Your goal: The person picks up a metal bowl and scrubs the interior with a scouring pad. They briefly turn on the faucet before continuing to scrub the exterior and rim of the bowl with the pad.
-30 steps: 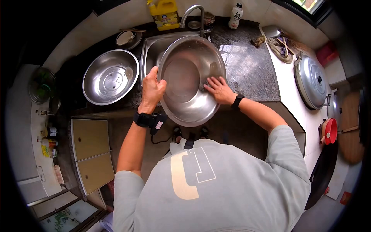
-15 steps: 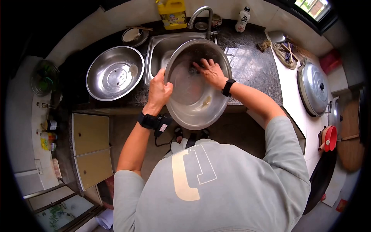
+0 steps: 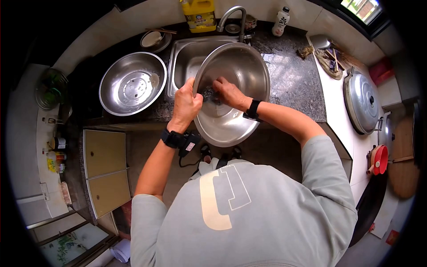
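Note:
A large steel basin [image 3: 249,66] is held tilted above the sink's front edge and the counter. My left hand [image 3: 186,104] grips its left rim, fingers wrapped round the edge. Inside the basin, near the left wall, my right hand [image 3: 231,94] has its fingers curled against a dark scrubber [image 3: 208,93], which shows partly beside the fingertips. A second steel basin [image 3: 115,86] rests on the counter to the left, with a small pale patch on its inner wall. The steel sink [image 3: 181,58] lies behind my left hand.
Behind the sink stand a faucet [image 3: 242,24], a yellow jug [image 3: 199,18] and a small bowl [image 3: 151,39]. A white bottle [image 3: 280,22] is at the back right. A lidded pan [image 3: 361,102] sits on the right.
My right hand has moved left and down inside the basin, and its fingers have curled in. The pale patch seen in the held basin no longer shows.

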`<state>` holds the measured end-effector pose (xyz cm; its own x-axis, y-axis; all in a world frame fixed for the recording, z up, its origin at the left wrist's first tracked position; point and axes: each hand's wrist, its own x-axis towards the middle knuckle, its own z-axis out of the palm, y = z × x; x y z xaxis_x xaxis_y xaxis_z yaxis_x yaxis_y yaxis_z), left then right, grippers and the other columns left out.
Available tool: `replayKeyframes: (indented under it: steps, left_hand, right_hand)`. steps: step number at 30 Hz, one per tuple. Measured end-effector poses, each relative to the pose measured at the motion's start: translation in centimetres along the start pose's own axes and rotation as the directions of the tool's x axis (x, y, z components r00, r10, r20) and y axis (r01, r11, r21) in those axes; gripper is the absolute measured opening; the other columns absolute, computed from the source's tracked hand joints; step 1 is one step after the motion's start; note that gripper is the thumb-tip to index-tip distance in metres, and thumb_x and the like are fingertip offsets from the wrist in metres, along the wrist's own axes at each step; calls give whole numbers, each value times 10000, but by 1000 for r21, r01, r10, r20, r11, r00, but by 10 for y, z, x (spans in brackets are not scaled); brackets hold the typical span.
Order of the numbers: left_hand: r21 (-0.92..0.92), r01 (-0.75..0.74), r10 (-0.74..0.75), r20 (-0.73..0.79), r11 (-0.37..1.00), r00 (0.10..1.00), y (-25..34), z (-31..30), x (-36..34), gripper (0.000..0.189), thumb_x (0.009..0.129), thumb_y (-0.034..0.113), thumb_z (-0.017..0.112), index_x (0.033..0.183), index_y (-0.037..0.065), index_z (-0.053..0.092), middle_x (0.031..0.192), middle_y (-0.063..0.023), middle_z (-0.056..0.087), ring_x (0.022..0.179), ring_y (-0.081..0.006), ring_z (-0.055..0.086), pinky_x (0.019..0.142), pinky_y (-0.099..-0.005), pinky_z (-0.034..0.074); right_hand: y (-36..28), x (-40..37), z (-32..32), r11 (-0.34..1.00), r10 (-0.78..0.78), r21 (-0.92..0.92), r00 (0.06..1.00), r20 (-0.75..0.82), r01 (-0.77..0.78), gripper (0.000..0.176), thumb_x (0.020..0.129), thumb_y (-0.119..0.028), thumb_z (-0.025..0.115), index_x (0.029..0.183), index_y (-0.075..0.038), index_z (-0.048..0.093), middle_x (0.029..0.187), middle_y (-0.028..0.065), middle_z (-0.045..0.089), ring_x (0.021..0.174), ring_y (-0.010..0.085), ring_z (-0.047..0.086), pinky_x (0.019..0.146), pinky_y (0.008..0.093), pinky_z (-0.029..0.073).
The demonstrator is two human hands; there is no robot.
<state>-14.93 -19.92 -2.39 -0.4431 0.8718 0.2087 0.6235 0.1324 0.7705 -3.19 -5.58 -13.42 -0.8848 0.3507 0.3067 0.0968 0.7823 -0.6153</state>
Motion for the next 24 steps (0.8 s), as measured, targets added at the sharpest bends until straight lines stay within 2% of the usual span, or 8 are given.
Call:
replayKeyframes:
  steps: [3,5,9,12,15,20,22,24]
  left_hand:
    - [0,-7,7,-13,1000,1000,-7,1,-1,190,708,-19,477,895,-12,506,681,-245,578,651,-400,611,582,-410,470]
    - [11,8,-8,-17,1000,1000,-5,1,-2,185,706,-18,475,889,-17,504,685,-250,580,655,-401,613,580,-415,470]
    - [-53,-56,51,-93,997,994,-7,4,-1,163,703,-17,473,864,-23,496,682,-251,581,655,-409,610,574,-423,470]
    - [-30,-27,25,-70,999,997,-9,4,-2,168,700,-18,475,865,-25,504,680,-245,581,647,-410,607,569,-419,472]
    - [29,-6,8,-55,1000,998,-16,4,-4,204,704,-19,478,898,-43,535,617,-110,540,490,-129,463,486,-290,411]
    - [-43,-1,-3,-90,999,996,-22,3,-9,230,704,-12,478,923,-46,543,623,-111,547,500,-125,472,490,-289,417]
    - [-48,-28,21,-138,998,990,-32,6,-7,233,704,-1,484,924,-45,546,631,-115,557,520,-133,486,509,-293,428]
    - [-48,-64,56,-160,997,986,-41,10,-7,223,704,0,484,914,-44,544,633,-118,560,529,-141,490,520,-299,432]
  right_hand:
    - [61,-23,-5,959,184,-215,982,-32,-187,298,699,23,637,963,1,501,982,256,527,856,449,573,709,481,485]
    - [81,-55,0,933,266,-284,956,122,-223,307,704,-15,669,961,27,507,957,266,533,868,448,578,739,476,484]
    - [26,-65,32,995,95,-42,911,400,-85,319,707,-59,721,924,38,509,1004,236,521,912,433,561,781,479,463]
    - [-16,-28,22,995,-55,92,983,175,39,334,737,-59,687,972,12,459,1013,209,502,910,421,552,749,474,471]
    - [5,4,7,1000,14,-22,999,-48,-15,351,735,-59,678,987,16,445,1023,234,500,868,444,561,721,477,488]
    - [56,-42,21,960,225,-210,954,199,-183,417,699,-65,737,990,57,465,1000,274,530,888,448,585,761,467,499]
    - [34,-58,33,982,150,-162,912,382,-94,444,697,-80,743,1010,59,459,1008,277,520,899,454,576,781,473,486]
    - [5,-44,35,1000,14,-19,950,312,-9,404,728,-54,696,1027,43,443,1013,245,499,891,437,576,761,475,483]
